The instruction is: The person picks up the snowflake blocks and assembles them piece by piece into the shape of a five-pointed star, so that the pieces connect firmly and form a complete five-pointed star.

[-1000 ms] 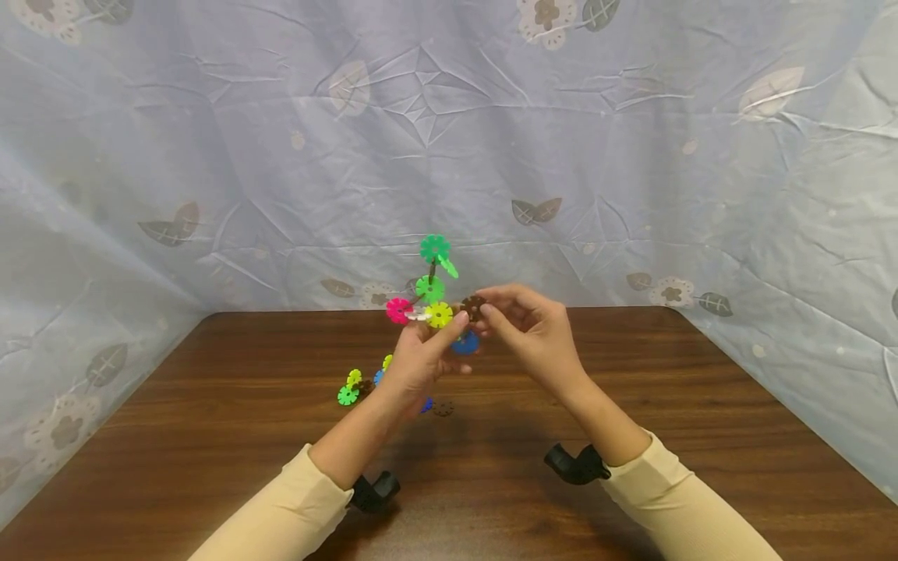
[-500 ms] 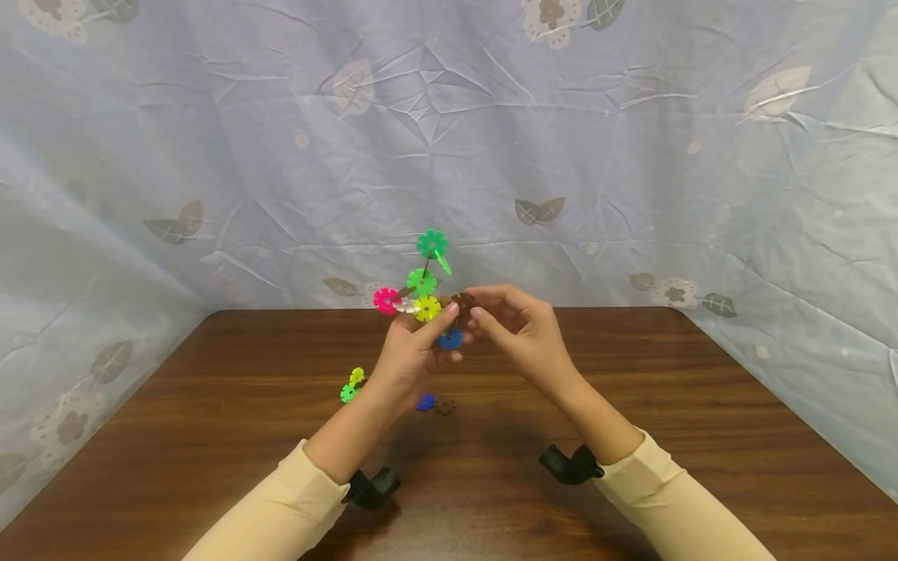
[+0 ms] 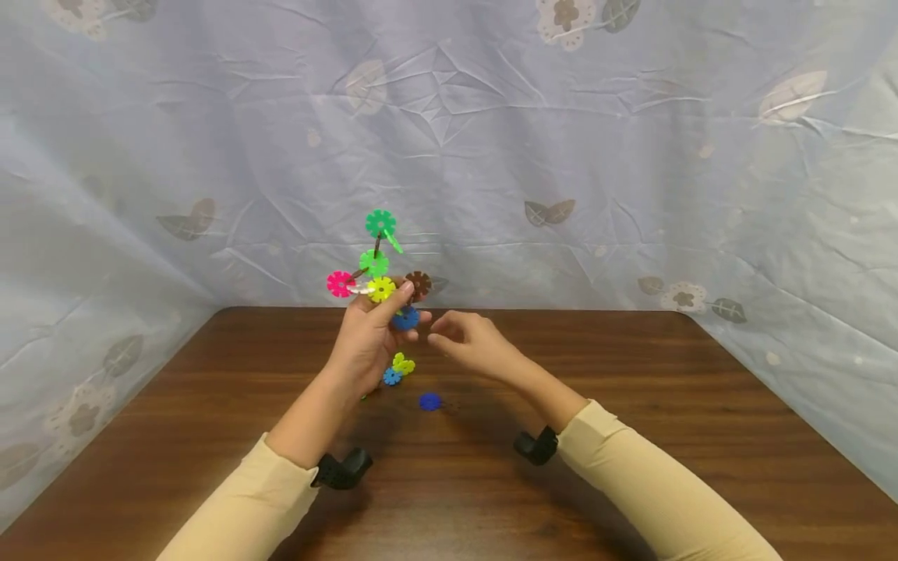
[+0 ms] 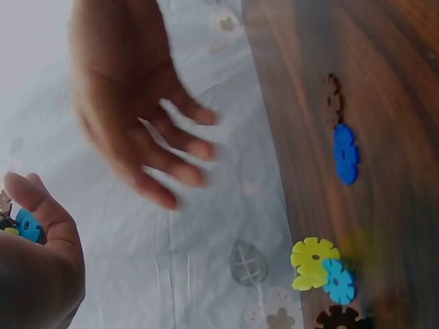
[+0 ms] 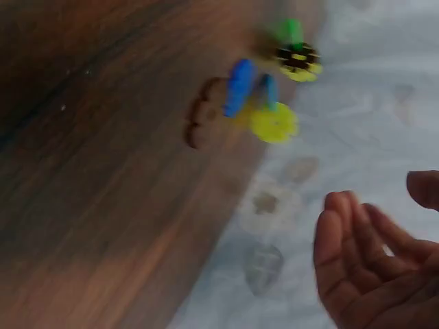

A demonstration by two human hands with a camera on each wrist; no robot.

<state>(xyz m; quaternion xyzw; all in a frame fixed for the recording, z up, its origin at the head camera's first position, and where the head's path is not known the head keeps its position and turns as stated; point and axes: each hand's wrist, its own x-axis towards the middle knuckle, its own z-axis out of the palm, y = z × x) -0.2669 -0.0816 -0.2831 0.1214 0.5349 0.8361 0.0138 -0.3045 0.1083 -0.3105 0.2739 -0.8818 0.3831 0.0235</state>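
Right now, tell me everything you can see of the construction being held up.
The construction is a branching chain of notched, flower-shaped discs that look like plastic. A green disc tops it, a pink disc and a brown disc mark its sides, and a blue disc sits lowest in view. Some face the head camera; others show edge-on. It is held above the table in the left hand's grip, which hides part of it.

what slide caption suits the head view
Left hand holds an assembly of multicoloured notched plastic discs over a brown wood-grain table, empty right hand nearby.
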